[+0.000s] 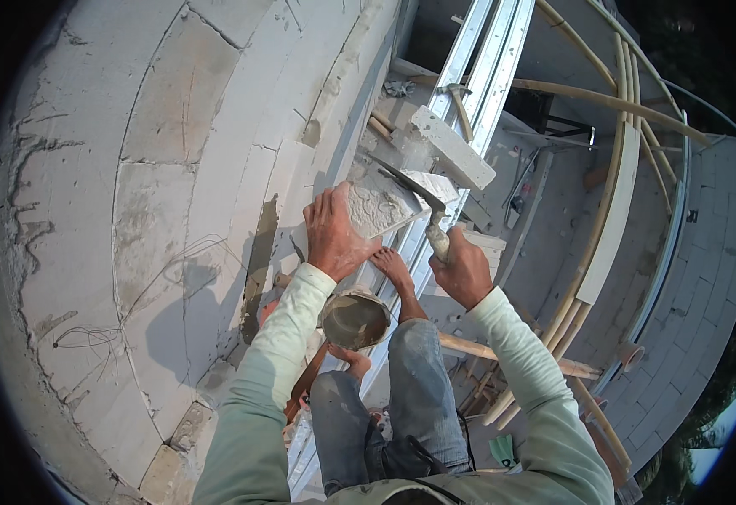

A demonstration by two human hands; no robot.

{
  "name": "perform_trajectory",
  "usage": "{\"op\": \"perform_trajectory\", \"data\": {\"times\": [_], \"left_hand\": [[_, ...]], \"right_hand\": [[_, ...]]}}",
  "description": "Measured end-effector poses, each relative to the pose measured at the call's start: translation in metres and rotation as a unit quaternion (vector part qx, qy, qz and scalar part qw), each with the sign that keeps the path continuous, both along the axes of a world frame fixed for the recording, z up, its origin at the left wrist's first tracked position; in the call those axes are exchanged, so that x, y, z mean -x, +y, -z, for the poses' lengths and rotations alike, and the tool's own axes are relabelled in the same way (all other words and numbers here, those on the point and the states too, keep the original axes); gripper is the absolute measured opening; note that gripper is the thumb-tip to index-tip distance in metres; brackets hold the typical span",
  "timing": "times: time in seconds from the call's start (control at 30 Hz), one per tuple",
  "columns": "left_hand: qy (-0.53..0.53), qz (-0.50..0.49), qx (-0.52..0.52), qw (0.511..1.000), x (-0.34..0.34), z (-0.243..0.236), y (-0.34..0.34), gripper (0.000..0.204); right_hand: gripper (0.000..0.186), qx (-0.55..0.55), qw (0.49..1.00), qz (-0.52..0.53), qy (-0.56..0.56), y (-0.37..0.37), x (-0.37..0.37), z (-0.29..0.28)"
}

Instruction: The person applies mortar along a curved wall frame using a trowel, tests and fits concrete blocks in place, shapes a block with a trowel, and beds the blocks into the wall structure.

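Note:
My left hand (pixel 334 231) grips the near left end of a pale lightweight concrete block (pixel 378 208), whose rough, chipped face shows. My right hand (pixel 464 271) is wrapped round the mortar-crusted handle of a trowel (pixel 418 189). The trowel's dark, narrow blade, seen nearly edge-on, lies over the block's right part and points to the far left. Below my left hand stands a round bucket (pixel 356 319) with grey wet-looking mortar inside. My bare feet rest on either side of it, one beyond and one nearer.
Another pale block (pixel 452 147) lies just beyond, across long shiny metal channels (pixel 503 50). A hammer (pixel 461 109) rests on those channels. A block wall (pixel 166 168) with loose wires rises along the left. Bamboo poles (pixel 612 210) form scaffolding at right, above a lower floor.

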State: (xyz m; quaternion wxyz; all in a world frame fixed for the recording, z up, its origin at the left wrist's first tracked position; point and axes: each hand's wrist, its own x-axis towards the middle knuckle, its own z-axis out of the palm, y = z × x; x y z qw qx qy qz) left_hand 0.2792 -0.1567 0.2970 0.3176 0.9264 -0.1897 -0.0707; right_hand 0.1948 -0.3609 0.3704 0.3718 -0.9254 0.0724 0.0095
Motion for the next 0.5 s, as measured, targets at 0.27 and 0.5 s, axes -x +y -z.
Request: {"op": "perform_trajectory", "data": {"times": [0.27, 0.5], "left_hand": [[-0.055, 0.005, 0.014, 0.998, 0.002, 0.003, 0.003, 0.092], [-0.041, 0.01, 0.033, 0.999, -0.001, 0.003, 0.005, 0.092]], "right_hand": [[0.031, 0.01, 0.999, 0.009, 0.051, -0.003, -0.005, 0.011], [0.033, -0.044, 0.999, -0.014, -0.02, -0.004, -0.006, 0.015]]}}
